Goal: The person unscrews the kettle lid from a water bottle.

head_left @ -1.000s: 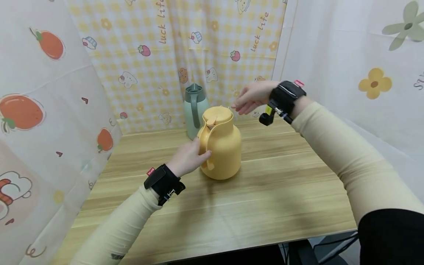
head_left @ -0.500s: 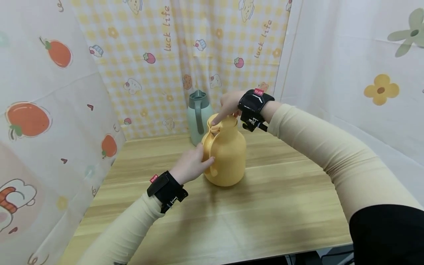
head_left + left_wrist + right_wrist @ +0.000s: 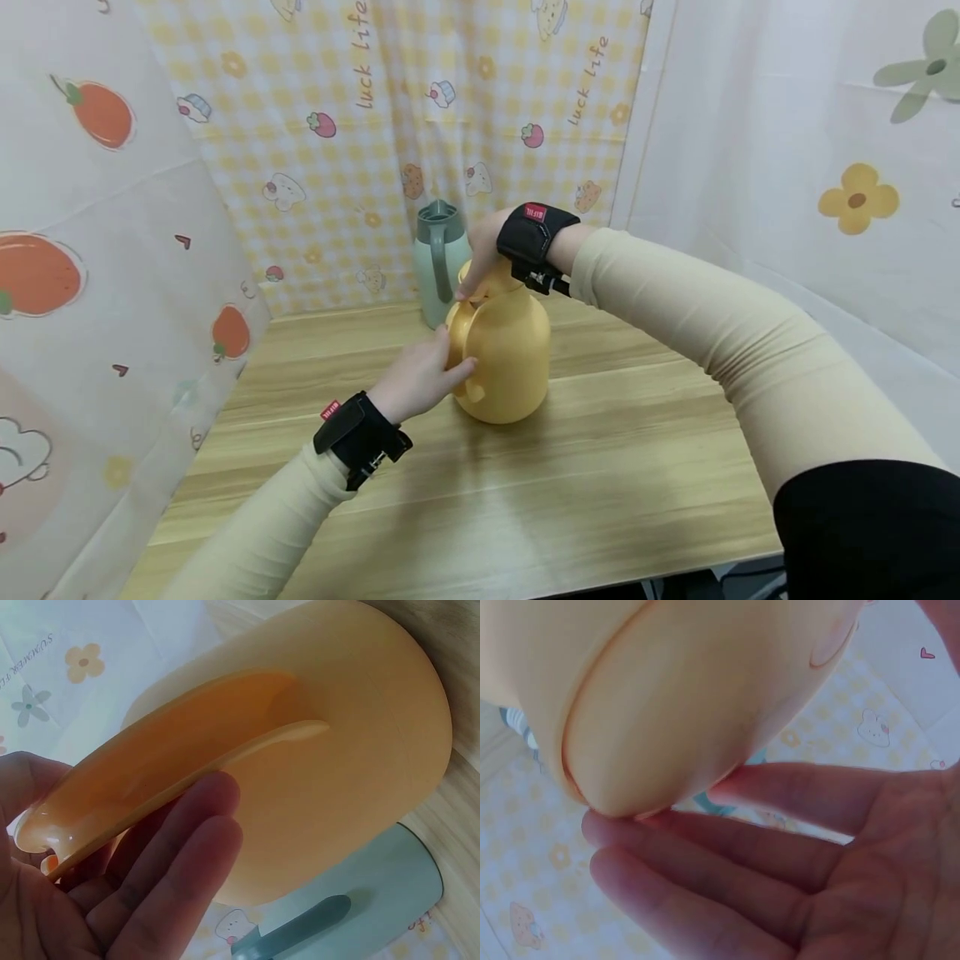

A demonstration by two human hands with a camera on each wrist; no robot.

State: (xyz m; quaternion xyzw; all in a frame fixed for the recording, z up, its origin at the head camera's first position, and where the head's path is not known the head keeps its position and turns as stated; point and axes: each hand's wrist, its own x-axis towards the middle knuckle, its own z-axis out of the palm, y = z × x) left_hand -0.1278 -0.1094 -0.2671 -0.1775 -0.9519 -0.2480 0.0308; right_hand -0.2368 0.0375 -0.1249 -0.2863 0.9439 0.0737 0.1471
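Note:
A yellow thermos jug (image 3: 510,367) stands upright on the wooden table, its handle (image 3: 142,780) facing my left side. My left hand (image 3: 416,379) holds that handle, with the thumb along its near side and the fingers on the other. Over the top of the jug, my right hand (image 3: 483,242) grips the lid (image 3: 682,712). Its thumb reaches down near the lever beside the handle, and its fingertips (image 3: 607,825) touch the lid's far rim. The wrist and hand cover much of the lid in the head view.
Close behind the yellow jug stands a light green thermos jug (image 3: 427,267) with a darker green top and handle. Patterned curtains (image 3: 330,192) enclose the table (image 3: 622,467) at the back and both sides. The table's front edge runs along the bottom.
My right hand has come in from the right of the jug and down onto its lid, its thumb shifting toward the handle. The left hand keeps its hold on the handle.

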